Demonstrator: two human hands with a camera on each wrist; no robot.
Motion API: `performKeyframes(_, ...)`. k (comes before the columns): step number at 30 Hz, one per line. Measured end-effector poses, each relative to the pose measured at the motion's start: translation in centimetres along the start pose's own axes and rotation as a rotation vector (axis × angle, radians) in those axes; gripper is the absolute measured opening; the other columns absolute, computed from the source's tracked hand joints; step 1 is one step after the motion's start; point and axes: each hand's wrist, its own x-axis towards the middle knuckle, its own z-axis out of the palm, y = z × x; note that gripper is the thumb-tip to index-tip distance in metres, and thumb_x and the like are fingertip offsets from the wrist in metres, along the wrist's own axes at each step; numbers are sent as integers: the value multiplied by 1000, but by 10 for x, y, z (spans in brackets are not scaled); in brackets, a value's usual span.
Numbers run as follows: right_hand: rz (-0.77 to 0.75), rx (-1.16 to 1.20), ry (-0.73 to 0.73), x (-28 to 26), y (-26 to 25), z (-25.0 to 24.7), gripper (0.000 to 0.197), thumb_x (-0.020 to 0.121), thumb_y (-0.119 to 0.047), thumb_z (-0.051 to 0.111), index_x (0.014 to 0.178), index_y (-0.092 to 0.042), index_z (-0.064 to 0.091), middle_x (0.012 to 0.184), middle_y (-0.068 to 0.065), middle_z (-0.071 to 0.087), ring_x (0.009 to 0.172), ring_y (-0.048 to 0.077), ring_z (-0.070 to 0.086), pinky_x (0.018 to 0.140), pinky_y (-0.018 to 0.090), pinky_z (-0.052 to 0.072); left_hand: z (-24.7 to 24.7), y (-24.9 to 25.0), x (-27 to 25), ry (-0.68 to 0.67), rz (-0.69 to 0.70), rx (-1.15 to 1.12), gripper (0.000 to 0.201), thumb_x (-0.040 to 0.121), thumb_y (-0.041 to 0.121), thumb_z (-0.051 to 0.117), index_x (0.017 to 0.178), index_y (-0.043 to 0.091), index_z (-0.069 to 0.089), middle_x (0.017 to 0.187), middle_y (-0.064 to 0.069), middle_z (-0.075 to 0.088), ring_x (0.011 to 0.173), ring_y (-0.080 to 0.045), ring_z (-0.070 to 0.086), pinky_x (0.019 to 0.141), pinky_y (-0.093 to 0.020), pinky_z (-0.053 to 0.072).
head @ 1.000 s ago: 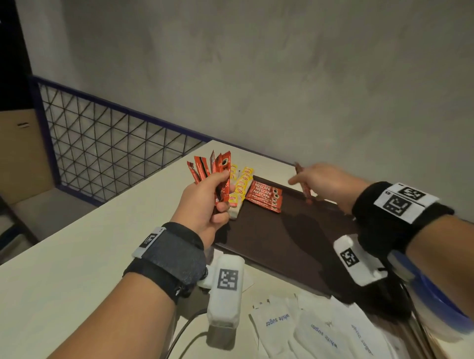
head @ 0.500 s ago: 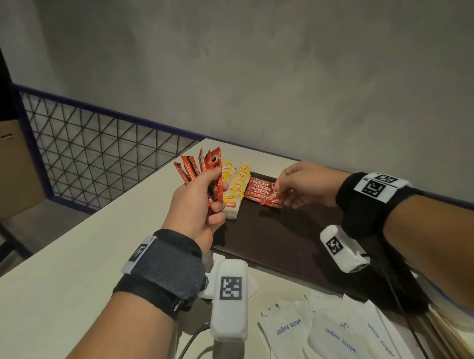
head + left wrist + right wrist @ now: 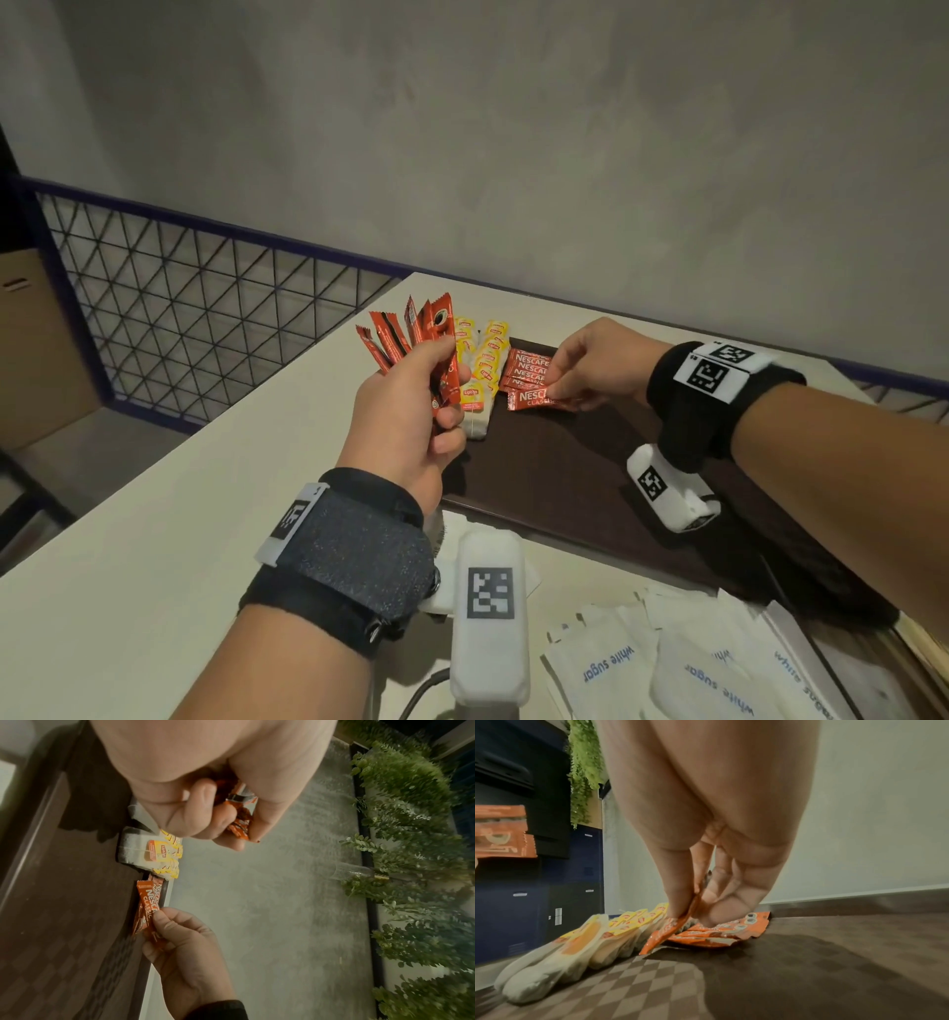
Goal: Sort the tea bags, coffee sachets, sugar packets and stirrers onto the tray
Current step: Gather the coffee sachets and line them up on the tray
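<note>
My left hand (image 3: 405,406) grips a fan of red foil coffee sachets (image 3: 411,334) above the pale desk (image 3: 154,514). My right hand (image 3: 595,360) pinches one red sachet (image 3: 534,398) over the dark brown rectangular tray (image 3: 554,478), beside the row of yellow-tagged white tea bags (image 3: 482,370).

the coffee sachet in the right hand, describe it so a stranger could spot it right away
On the dark tray, right of the yellow tea bags, lies a red sachet stack. The coffee sachet nearest the person is the only one pinched by the right hand.
</note>
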Motion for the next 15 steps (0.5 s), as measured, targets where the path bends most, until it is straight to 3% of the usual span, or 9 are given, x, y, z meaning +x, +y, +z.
performKeyframes(3,19,-75,37,5,0,3,6,83,-13,84,85,-13,79,85,2,75,76,14,65,55,23,49,1,0,0,5,3,4,19,98,25,66,88,10,64,68,2,62,44,-6,39,32,-18,27)
performKeyframes(5,36,-76,55,8,1,6,5,81,-13,85,83,-12,80,79,1,73,70,13,61,47,20,44,2,-1,-1,5,3,5,19,98,25,66,87,10,64,69,2,62,43,-6,40,32,-18,27)
performKeyframes(6,36,-83,61,9,2,7,6,81,-11,85,84,-10,80,79,2,74,69,13,62,48,21,47,2,-1,-1,5,5,7,19,98,25,67,86,11,64,70,2,62,43,-6,40,32,-18,27)
performKeyframes(8,20,-134,61,11,2,9,10,79,-11,87,85,-7,80,84,4,76,81,17,69,69,31,60,2,-1,-1,7,5,12,19,98,25,67,85,11,64,70,2,62,44,-6,40,32,-18,27)
performKeyframes(10,-7,-196,65,12,1,11,13,78,-12,87,87,-6,80,85,4,77,89,20,72,85,39,61,3,-2,-2,8,0,9,19,98,25,67,86,11,64,69,2,62,44,-6,40,32,-17,27)
performKeyframes(15,-40,-239,79,14,1,13,11,81,-14,86,87,-8,78,89,5,77,88,19,72,83,37,61,4,-2,-2,8,-1,31,18,98,26,67,88,11,64,70,2,62,43,-6,40,32,-18,27)
